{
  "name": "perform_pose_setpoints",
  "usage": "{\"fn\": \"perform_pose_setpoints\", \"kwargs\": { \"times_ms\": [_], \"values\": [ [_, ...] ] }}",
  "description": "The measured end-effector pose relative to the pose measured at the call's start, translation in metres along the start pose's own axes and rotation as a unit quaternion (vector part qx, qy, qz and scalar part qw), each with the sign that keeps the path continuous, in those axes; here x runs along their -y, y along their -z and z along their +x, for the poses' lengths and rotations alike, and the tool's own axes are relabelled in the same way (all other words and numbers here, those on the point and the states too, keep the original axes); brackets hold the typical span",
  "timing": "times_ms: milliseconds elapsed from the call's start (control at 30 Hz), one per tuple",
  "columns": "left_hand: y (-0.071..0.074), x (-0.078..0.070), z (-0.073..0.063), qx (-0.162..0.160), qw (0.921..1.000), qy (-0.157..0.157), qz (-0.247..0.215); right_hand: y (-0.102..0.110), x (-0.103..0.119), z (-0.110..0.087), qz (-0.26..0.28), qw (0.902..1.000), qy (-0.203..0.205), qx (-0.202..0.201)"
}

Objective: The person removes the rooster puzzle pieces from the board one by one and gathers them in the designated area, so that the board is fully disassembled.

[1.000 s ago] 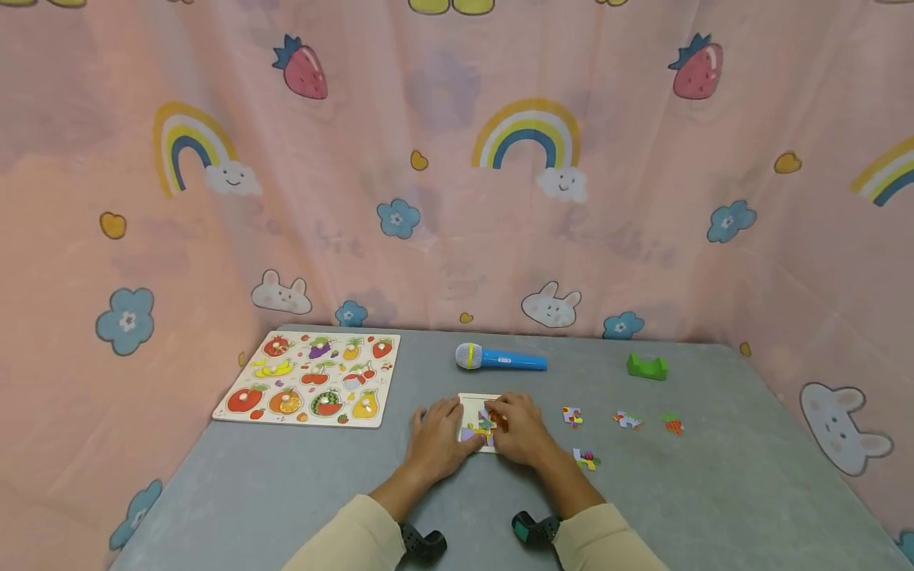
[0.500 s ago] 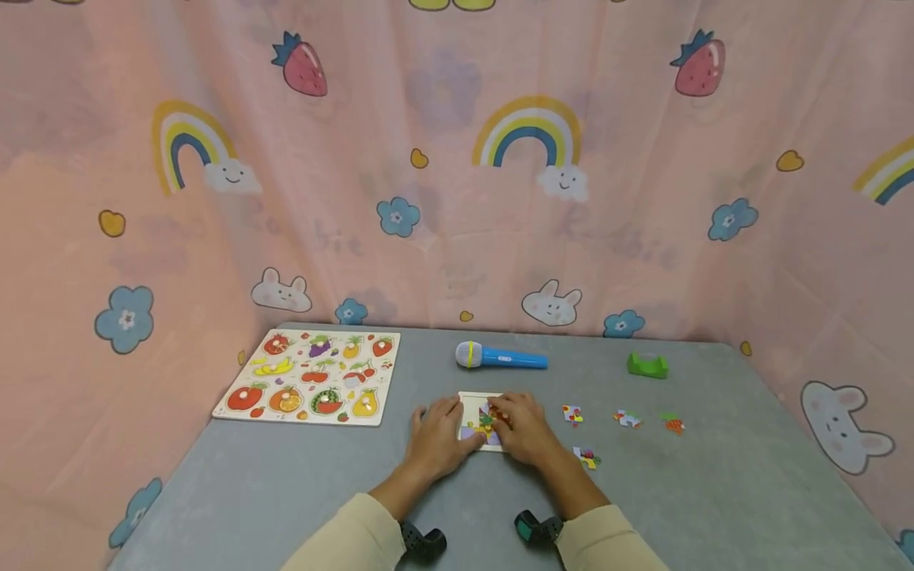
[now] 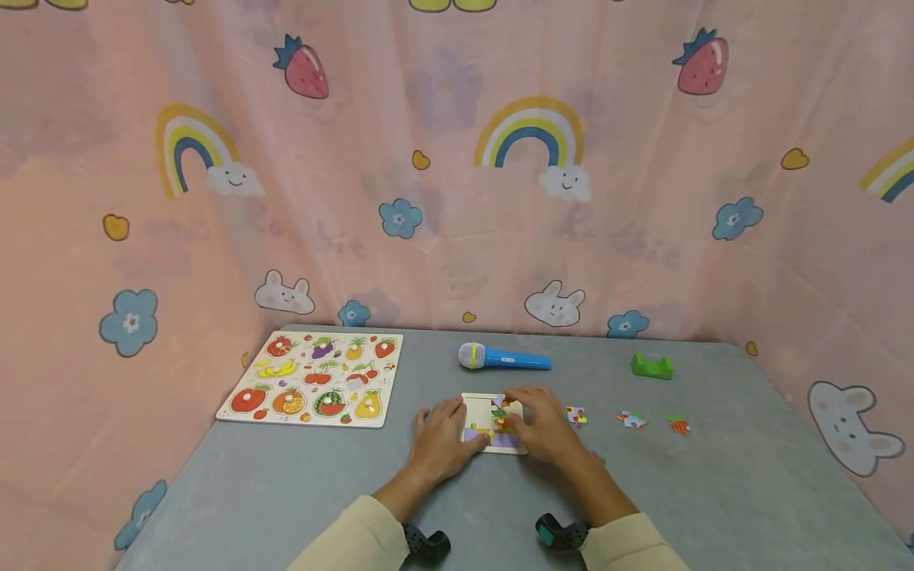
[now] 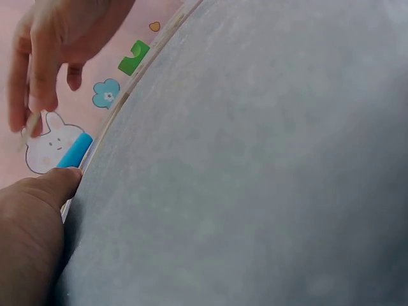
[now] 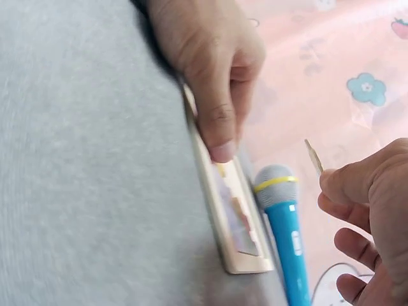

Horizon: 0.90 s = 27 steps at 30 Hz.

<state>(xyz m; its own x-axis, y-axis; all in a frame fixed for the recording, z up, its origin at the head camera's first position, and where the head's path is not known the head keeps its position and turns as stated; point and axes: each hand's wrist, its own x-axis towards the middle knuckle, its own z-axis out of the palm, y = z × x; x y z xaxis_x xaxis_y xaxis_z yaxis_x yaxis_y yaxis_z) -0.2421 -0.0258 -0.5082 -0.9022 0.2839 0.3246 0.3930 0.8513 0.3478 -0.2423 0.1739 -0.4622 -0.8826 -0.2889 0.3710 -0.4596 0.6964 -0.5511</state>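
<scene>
Since the earlier frame, the right hand [image 3: 543,424] has moved rightward off the puzzle tray [image 3: 477,408], uncovering more of the coloured pieces at its right side; its wrist now hides most of the nearest loose piece [image 3: 599,457]. The left hand [image 3: 439,438] has stayed at the tray's left side, partly closed on it, thumb over the near edge. The right wrist view shows the right hand nearly closed at thumb and forefinger, pinching a thin piece [image 5: 313,157] edge-on, the other fingers loosely curled.

The tray lies flat at the middle of the desk [image 3: 743,484], its upper left showing pale backing. Just right of the right hand is a jigsaw piece [image 3: 577,415]; farther right, well apart, lie a second piece [image 3: 631,420] and an orange-and-green piece [image 3: 679,425]. Beyond the tray, a blue microphone [image 3: 510,359] lies lengthwise near the far edge, a strip of grey surface between. The fruit board [image 3: 307,390] reaches the desk's left edge; a green stand [image 3: 652,365] is near the far edge at right. Grey surface extends between board and left hand, and right of the pieces.
</scene>
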Motion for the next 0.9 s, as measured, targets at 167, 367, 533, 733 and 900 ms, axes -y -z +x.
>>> {"fn": "perform_pose_setpoints", "kwargs": {
  "times_ms": [167,367,533,733,900],
  "values": [
    [0.000,0.002,-0.001,-0.001,1.0000,-0.001,0.005,0.011,0.008,-0.003,0.021,0.9995,0.020,-0.014],
    [0.000,0.001,0.000,0.001,0.9999,-0.001,0.014,0.026,0.013,-0.009,0.032,0.9981,0.041,-0.035],
    [0.001,-0.001,0.000,0.009,0.9999,0.008,0.001,0.037,0.016,-0.014,0.026,0.9975,0.050,-0.043],
    [0.001,-0.001,0.000,0.010,0.9999,0.010,-0.004,0.052,0.022,-0.020,0.016,0.9962,0.067,-0.052],
    [-0.001,0.000,-0.001,0.011,0.9999,0.009,0.001,0.063,0.025,-0.024,0.017,0.9921,0.102,-0.070]
  ]
}}
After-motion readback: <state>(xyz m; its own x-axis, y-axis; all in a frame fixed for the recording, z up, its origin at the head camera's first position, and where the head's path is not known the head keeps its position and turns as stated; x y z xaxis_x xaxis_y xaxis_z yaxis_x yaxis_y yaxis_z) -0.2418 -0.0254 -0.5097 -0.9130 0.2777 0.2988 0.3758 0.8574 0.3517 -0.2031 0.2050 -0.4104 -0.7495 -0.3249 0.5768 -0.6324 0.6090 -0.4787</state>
